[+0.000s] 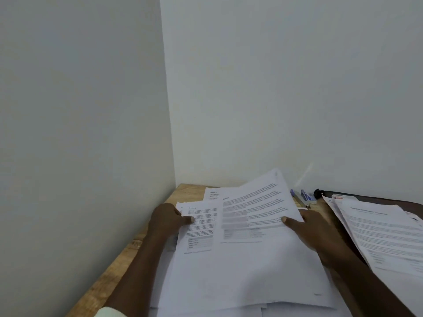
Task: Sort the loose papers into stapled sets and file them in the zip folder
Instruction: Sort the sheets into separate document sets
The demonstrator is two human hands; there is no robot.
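Item 1: central stack of loose white printed papers [240,277]. It lies on the light wooden tabletop [114,271], in a corner between pale walls. The sheets are fanned with uneven edges. All places below are given from this stack.

Item 2: raised top sheet [256,202]. It carries printed text and grey table blocks and tilts up off the far side of the central stack.

Item 3: right hand [315,234]. It is clamped on the right edge of the raised top sheet, thumb on the printed face, fingers beneath.

Item 4: left hand [168,221]. It is at the left edge of the central stack, pinching a similar printed sheet [199,225] with the thumb on top.

Item 5: second pile of printed papers [384,236]. It sits right of the central stack on a dark flat folder [389,200], probably the zip folder, though no zip can be made out.

Item 6: small blue-and-silver object [303,197]. It is probably a stapler, just beyond the central stack and partly hidden by the raised top sheet.

Hazards, judged:
- The two held sheets look near-identical, so pages may land in the wrong set.
- The raised top sheet is gripped at one edge only and may buckle or crease.
- The right forearm lies close to the second pile and a sweep could drag it askew.
- The fanned lower sheets may slide toward the near edge of the tabletop.
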